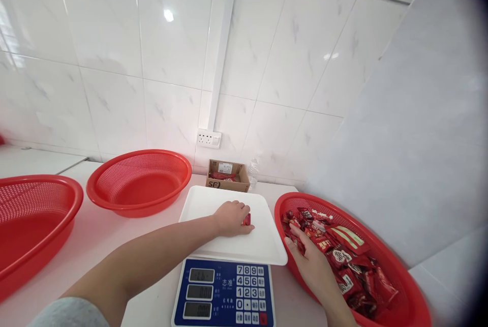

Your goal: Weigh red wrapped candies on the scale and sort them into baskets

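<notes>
My left hand (232, 218) is over the white tray (206, 204) of a scale, with its fingers curled around a small red packet (247, 219) that shows partly beside the thumb. At the right, a red plastic basket (414, 299) holds many red snack packets (343, 256). My right hand (310, 258) reaches over the near rim of this basket, its fingers stretched out and apart against the packets. A red wrapper lies by those fingertips; I see no grip on it. The scale's blue panel (224, 291) with keypad and displays faces me below the tray.
Two more red baskets, one in the middle left (139, 184) and one at the left edge (36, 225), stand on the table. A small cardboard box (227, 177) with red packets sits behind the tray. Beside it is clear plastic (253, 167). A socket (209, 138) is on the tiled wall.
</notes>
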{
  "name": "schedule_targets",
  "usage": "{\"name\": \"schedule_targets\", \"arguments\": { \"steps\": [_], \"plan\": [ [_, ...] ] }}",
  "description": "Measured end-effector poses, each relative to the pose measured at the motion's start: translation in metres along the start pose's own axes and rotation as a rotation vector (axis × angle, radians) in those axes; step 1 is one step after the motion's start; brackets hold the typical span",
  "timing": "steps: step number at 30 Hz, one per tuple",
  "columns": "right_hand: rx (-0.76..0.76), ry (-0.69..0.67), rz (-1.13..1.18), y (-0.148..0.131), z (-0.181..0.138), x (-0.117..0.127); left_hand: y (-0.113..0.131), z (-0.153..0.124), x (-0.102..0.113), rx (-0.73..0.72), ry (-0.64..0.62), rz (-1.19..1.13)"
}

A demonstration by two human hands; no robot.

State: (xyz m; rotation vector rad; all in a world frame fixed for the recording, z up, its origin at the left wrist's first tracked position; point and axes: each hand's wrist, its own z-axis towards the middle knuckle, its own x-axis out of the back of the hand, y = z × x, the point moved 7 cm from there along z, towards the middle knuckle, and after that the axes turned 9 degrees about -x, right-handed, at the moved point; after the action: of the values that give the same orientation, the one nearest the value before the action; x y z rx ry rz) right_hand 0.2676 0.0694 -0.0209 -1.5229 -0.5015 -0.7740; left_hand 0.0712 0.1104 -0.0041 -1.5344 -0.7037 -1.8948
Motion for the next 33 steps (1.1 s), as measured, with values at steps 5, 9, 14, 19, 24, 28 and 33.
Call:
{"name": "schedule_targets", "arguments": {
  "steps": [5,9,14,19,24,28,33],
  "plan": [
    [-0.039,-0.013,0.041,0.003,0.0,-0.001,-0.025,-0.011,0.016,0.071,0.019,0.038],
    [-0.027,-0.018,0.071,0.005,0.002,-0.002,-0.075,-0.03,0.048,0.217,0.053,0.082],
    [-0.003,-0.03,0.051,0.005,0.004,-0.004,-0.147,-0.072,0.086,0.464,0.083,0.129],
    [-0.011,-0.029,0.037,0.007,0.003,-0.004,-0.2,-0.126,0.094,0.688,0.093,0.126],
    [-0.013,-0.025,0.049,0.006,0.003,-0.003,-0.224,-0.164,0.081,0.808,0.133,0.058],
    [-0.026,-0.028,0.04,0.004,0.002,-0.003,-0.212,-0.177,0.076,0.822,0.306,-0.029],
    [-0.038,-0.056,0.028,0.007,0.005,-0.005,-0.156,-0.204,0.081,0.799,0.738,-0.06]
  ]
}}
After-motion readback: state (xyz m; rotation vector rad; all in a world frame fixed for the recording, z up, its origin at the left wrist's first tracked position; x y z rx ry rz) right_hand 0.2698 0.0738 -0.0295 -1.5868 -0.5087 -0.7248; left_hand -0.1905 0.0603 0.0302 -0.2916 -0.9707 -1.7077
